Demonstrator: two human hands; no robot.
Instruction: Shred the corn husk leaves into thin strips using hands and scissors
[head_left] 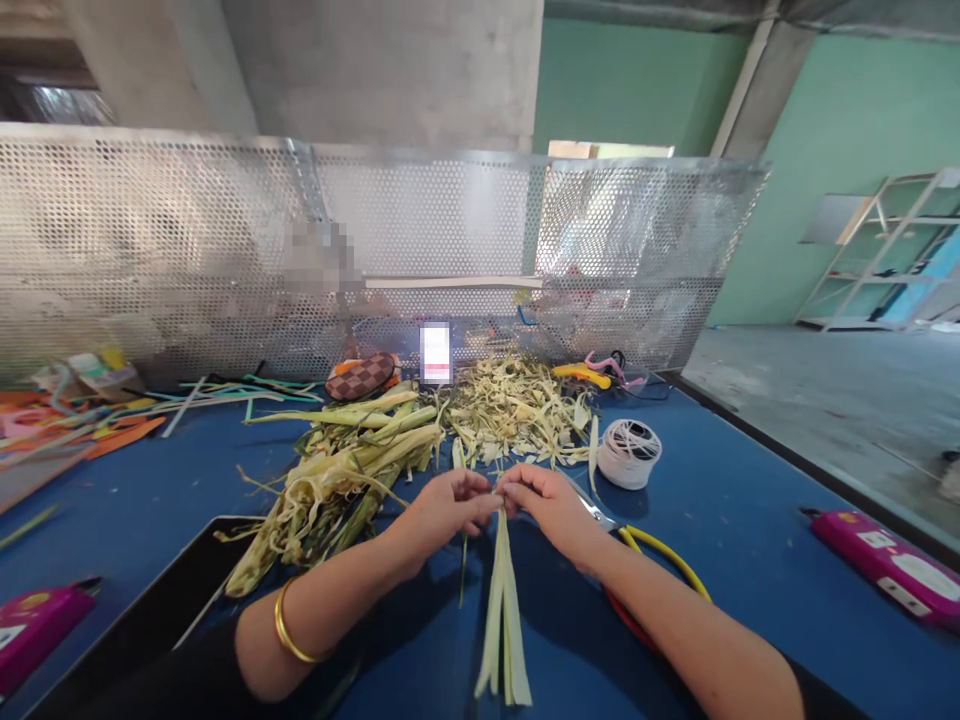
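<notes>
My left hand (pixel 448 508) and my right hand (pixel 551 508) meet at the middle of the blue table. Their fingers pinch the top of a bunch of pale green leaf strips (pixel 501 620), which look like husk. The strips spread apart as they hang toward me; fingers hide the pinched end. Under my right forearm lie scissors (pixel 667 556) with yellow and red handles and silver blades. Left of my left hand rests a heap of long, partly dried leaves (pixel 330 490). Beyond both hands is a pile of pale leaf scraps (pixel 517 410).
A white twine spool (pixel 630 466) stands right of the scraps. Pink power strips (pixel 885 562) lie at both table sides. A checkered pouch (pixel 362 378) and a yellow-handled tool (pixel 582 375) sit at the back, before a perforated metal panel (pixel 442 215). Coloured strips (pixel 124 438) lie far left.
</notes>
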